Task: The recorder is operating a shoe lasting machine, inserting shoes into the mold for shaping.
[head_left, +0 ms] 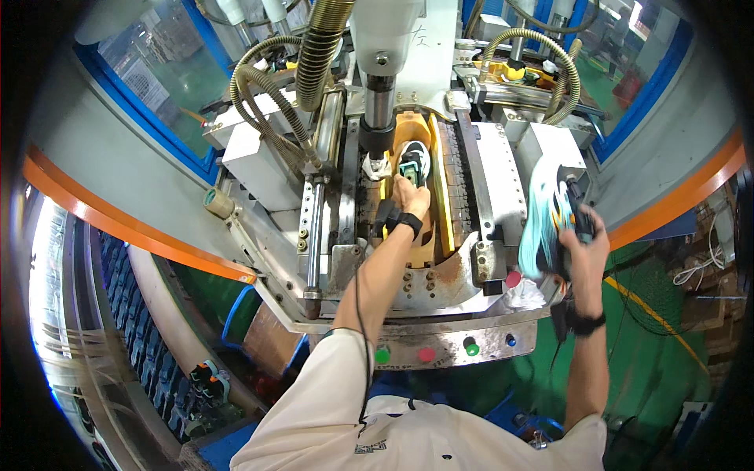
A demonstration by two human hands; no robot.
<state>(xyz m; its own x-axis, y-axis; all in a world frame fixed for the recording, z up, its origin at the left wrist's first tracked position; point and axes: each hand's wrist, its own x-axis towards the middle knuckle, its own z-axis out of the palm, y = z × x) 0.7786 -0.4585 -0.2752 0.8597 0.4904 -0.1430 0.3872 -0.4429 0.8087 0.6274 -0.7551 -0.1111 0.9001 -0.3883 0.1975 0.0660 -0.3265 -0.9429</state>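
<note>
A dark shoe with pale trim (414, 157) sits in the yellow-lined cavity of the press machine. At its near end, my left hand (411, 198) is closed round the heel area, and the palm hides part of the shoe. My right hand (589, 235), off to the right of the machine, grips a second shoe with a mint and white sole (538, 216). That shoe is tilted and smeared by motion, its dark upper by my fingers. A black band circles each wrist.
A metal press column (380, 102) comes down just left of the cavity. Coiled hoses (323, 55) arch around it. A crumpled white cloth (525, 294) lies on the front right corner. Push buttons (426, 355) line the front panel. A conveyor with dark ridges (129, 314) runs at left.
</note>
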